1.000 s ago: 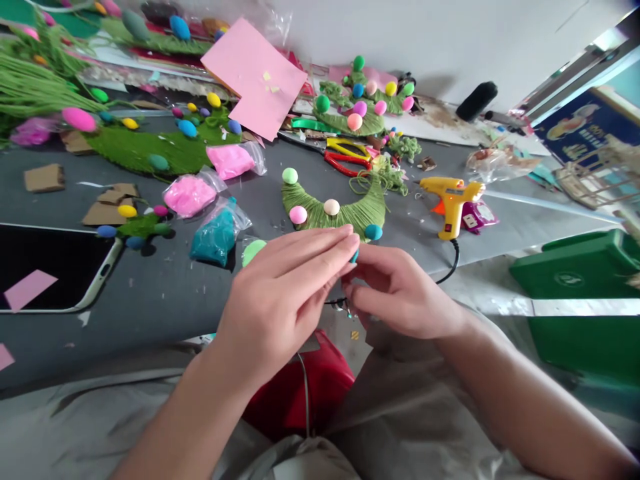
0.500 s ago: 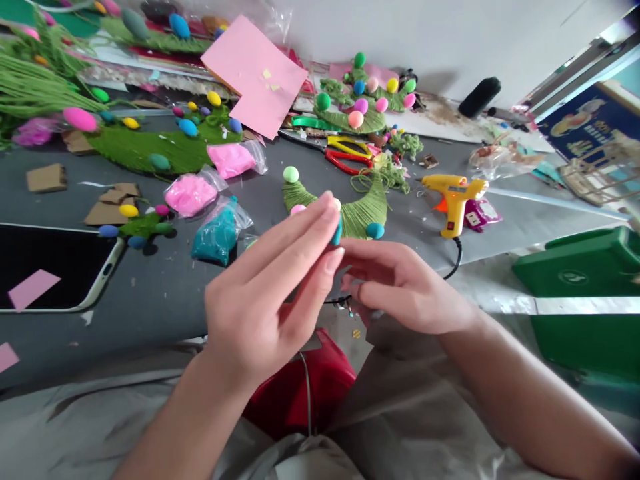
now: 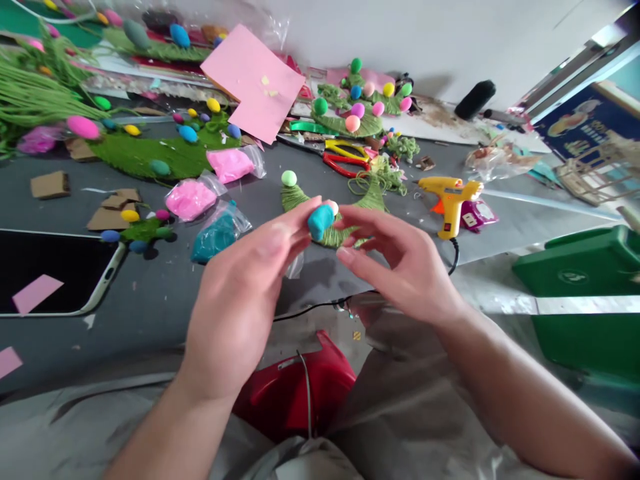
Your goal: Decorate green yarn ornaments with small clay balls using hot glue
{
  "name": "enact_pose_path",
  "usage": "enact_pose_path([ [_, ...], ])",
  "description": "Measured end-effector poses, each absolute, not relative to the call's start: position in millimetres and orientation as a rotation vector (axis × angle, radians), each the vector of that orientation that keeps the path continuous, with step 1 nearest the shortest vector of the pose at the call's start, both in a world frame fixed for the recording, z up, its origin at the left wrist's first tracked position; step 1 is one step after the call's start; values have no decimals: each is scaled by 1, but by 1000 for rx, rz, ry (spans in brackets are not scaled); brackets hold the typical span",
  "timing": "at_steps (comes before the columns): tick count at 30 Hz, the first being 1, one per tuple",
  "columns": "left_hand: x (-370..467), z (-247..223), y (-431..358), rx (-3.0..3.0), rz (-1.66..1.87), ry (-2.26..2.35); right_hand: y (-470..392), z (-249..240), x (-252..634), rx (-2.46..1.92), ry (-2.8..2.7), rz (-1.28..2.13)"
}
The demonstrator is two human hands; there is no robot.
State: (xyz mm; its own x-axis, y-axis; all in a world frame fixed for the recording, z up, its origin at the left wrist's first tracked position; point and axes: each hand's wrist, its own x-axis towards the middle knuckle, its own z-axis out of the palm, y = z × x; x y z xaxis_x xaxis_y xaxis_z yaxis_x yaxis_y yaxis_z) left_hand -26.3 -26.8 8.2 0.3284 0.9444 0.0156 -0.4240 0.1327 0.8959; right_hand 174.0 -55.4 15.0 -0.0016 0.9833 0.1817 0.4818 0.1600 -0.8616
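Observation:
A small lump of blue modelling clay [image 3: 321, 223] rests against the fingertips of my left hand [image 3: 235, 300], which holds it up above the table's front edge. Close on its right, my right hand [image 3: 400, 267] has its fingers curved and apart, with nothing visible between them. Behind both hands lies a crescent wound with green yarn [image 3: 370, 195], partly hidden by them. A pale green ball [image 3: 289, 178] tops its left tip, and a whitish ball [image 3: 333, 207] shows just behind the lump. To the left sits a plastic bag of blue clay [image 3: 215, 235].
Bags of pink clay [image 3: 190, 199], a phone [image 3: 55, 272] and green pieces with coloured balls [image 3: 150, 150] lie on the left. Red-handled pliers [image 3: 345, 163] lie behind the crescent. A yellow glue gun [image 3: 453, 200] stands at right, its cord trailing off the table. Green bins [image 3: 575, 267] stand beyond.
My hands have moved apart from their pressed position. The blue lump, mostly covered before, now shows on my left fingertips, and my right hand has opened beside it.

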Motion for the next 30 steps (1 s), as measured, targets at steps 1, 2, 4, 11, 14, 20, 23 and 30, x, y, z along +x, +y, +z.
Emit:
enact_pose_path([
  [1, -27, 11, -25, 858, 1059, 618, -55, 14, 175, -1373, -1631, 671],
  [2, -27, 13, -24, 789, 999, 579, -54, 13, 176, -1307, -1671, 572],
  [4, -28, 14, -21, 729, 889, 530, -52, 12, 176, -1226, -1780, 358],
  [11, -31, 5, -15, 619, 740, 426, -52, 19, 164, -1306, -1696, 351],
  [14, -30, 4, -13, 551, 719, 374, -51, 23, 164, -1327, -1368, 730],
  [20, -31, 10, -15, 881, 955, 756, -41, 27, 178, -1194, -957, 1165],
  [23, -43, 10, -13, 1553, 1253, 1208, -39, 26, 184, -1162, -852, 1339],
  [30, -66, -8, -5, 2510, 679, 1128, -41, 20, 179, -1258, -845, 1545],
])
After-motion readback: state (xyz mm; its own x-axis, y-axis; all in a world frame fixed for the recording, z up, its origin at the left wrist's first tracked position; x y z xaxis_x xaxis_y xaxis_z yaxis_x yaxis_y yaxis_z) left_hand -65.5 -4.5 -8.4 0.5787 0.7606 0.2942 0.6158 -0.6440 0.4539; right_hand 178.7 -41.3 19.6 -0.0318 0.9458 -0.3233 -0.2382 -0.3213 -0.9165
